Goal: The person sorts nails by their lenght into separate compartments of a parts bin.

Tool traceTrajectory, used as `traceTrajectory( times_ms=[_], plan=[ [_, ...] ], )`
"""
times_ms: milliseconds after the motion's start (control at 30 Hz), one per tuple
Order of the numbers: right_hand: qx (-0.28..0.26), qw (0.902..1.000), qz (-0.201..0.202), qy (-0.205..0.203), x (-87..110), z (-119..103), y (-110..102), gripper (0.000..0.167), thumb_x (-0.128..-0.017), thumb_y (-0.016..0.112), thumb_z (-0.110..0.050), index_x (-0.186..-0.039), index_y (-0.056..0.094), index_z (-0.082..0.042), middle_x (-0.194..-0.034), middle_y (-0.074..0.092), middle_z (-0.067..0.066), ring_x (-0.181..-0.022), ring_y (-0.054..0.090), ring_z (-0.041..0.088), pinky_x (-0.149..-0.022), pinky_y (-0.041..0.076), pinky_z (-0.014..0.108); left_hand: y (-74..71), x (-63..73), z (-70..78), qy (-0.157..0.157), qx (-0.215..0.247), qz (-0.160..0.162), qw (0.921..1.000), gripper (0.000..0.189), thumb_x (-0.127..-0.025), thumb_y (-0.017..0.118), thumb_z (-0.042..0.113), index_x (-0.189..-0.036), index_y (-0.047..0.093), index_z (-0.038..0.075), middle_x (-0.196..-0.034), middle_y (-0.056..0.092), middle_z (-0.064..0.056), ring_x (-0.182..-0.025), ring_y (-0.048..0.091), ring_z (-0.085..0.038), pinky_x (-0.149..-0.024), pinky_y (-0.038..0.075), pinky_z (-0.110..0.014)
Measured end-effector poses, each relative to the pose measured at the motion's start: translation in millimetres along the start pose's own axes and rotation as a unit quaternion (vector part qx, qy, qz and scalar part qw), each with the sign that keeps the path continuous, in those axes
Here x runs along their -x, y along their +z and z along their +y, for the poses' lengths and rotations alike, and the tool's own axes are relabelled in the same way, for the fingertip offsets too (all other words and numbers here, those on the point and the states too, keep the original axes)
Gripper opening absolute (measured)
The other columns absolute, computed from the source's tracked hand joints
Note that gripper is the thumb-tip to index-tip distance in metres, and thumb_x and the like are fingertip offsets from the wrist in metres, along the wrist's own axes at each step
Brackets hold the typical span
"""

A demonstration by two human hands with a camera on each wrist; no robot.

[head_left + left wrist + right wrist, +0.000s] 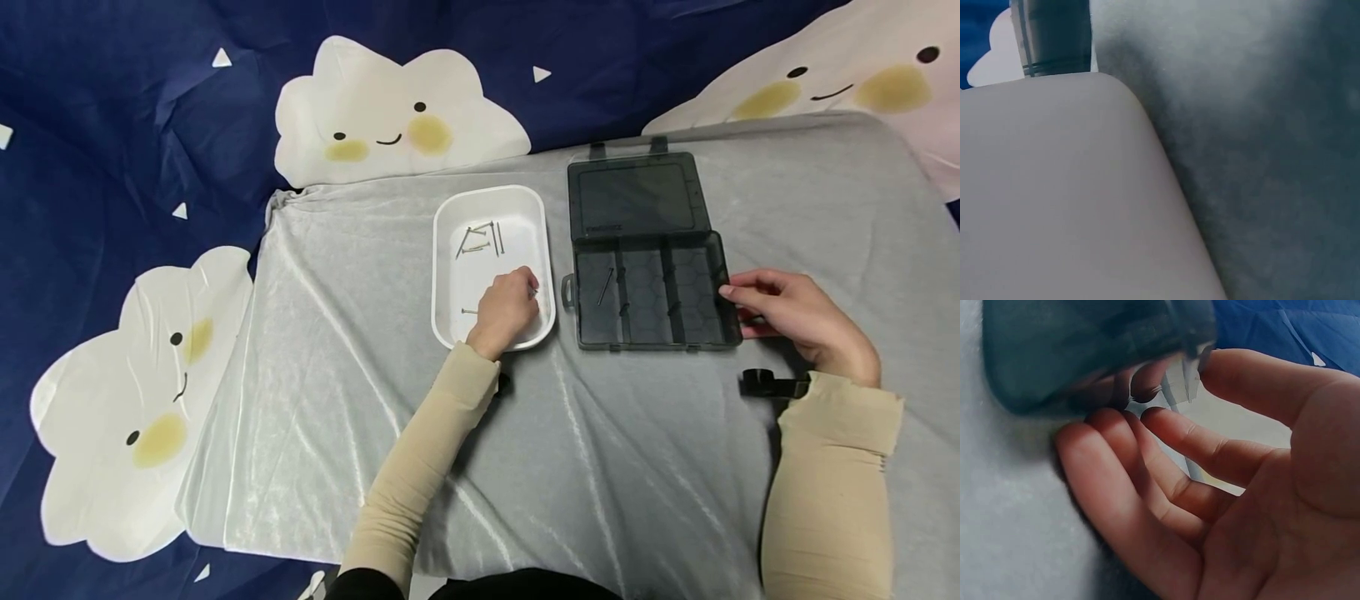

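Observation:
My left hand [507,308] reaches down into the white tray [442,283] near its front right side, fingers curled, a small shiny screw [533,292] showing at the fingertips. Farther back in the tray lie several loose screws [480,248], some long and dark, some short and brass-coloured. Another screw [469,312] lies just left of the hand. My right hand [795,312] holds the right edge of the dark see-through organizer box [637,342], thumb on the rim and fingers against the side wall. Dark screws [605,286] lie in its left compartment.
The box lid [637,196] is folded back flat, latches pointing away. Two dividers [670,292] split the box lengthwise, and a carry handle [567,292] sticks out toward the tray. Wrinkled grey cloth [337,333] covers the table. Behind hangs a blue cloth [585,92] with clouds.

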State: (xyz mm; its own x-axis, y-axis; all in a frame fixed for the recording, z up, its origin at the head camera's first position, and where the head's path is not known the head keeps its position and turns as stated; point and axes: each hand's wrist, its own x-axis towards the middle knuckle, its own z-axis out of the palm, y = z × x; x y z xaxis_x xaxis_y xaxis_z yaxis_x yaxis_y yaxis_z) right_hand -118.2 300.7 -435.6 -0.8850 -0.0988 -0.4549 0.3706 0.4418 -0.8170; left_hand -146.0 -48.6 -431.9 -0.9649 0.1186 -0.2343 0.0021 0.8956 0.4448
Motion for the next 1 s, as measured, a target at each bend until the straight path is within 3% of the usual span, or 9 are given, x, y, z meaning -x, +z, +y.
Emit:
traceTrajectory(
  times_ms=[267, 633, 1000],
  plan=[
    [-0.010, 0.9999, -0.002, -0.003, -0.4, 0.1, -0.1, 0.013, -0.093, 0.059, -0.042, -0.102, 0.059, -0.031, -0.082, 0.061, -0.020, -0.073, 0.060, -0.001, -0.064, 0.057, 0.025, -2.9, 0.6, 0.0, -0.022, -0.010, -0.005, 0.9997, 0.015, -0.079, 0.069, 0.014, -0.092, 0.062, 0.014, -0.089, 0.068, -0.005, -0.075, 0.062, -0.022, -0.060, 0.047, -0.034],
    [-0.004, 1.0000, -0.001, -0.004, 0.1, 0.9, -0.4, 0.021, -0.093, 0.059, -0.044, -0.105, 0.058, -0.027, -0.080, 0.060, -0.015, -0.070, 0.061, 0.002, -0.063, 0.057, 0.026, -0.8, -1.7, 0.8, -0.028, -0.026, 0.012, 0.9992, 0.012, -0.075, 0.074, 0.017, -0.082, 0.065, 0.013, -0.085, 0.069, -0.004, -0.072, 0.063, -0.021, -0.060, 0.049, -0.033],
    [-0.019, 0.9998, -0.001, 0.002, 0.0, 2.5, -1.1, 0.016, -0.092, 0.060, -0.046, -0.101, 0.058, -0.033, -0.082, 0.059, -0.014, -0.071, 0.059, 0.001, -0.063, 0.058, 0.026, 1.5, -0.6, -2.3, -0.045, 0.019, 0.037, 0.9981, 0.013, -0.072, 0.076, 0.021, -0.079, 0.066, 0.016, -0.083, 0.068, -0.004, -0.071, 0.062, -0.021, -0.060, 0.048, -0.031]
  ],
)
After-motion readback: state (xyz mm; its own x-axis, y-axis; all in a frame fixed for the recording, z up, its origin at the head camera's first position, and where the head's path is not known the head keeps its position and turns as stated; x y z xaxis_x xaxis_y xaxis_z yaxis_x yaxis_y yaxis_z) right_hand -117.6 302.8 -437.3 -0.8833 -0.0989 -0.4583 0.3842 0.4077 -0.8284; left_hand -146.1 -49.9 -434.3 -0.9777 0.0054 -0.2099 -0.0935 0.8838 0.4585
